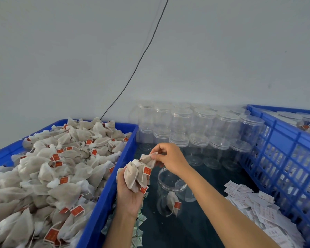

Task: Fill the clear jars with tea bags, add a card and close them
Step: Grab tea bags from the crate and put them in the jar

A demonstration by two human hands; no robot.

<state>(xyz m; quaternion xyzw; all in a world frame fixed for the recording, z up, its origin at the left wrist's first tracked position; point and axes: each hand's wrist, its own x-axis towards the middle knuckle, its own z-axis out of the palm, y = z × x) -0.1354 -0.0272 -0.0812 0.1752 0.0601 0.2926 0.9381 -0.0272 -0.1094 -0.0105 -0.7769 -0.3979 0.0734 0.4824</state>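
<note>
Open jar [170, 192] upright on bench [195, 230], mouth just below and right of left hand [131, 192] cupping tea bags [135, 174]; right hand [168, 158], nearer, pinching one bag [148, 159].

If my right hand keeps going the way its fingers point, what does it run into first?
The right hand points left, so it would likely first meet the blue crate wall, then its tea bag pile; depth is unclear.
</note>
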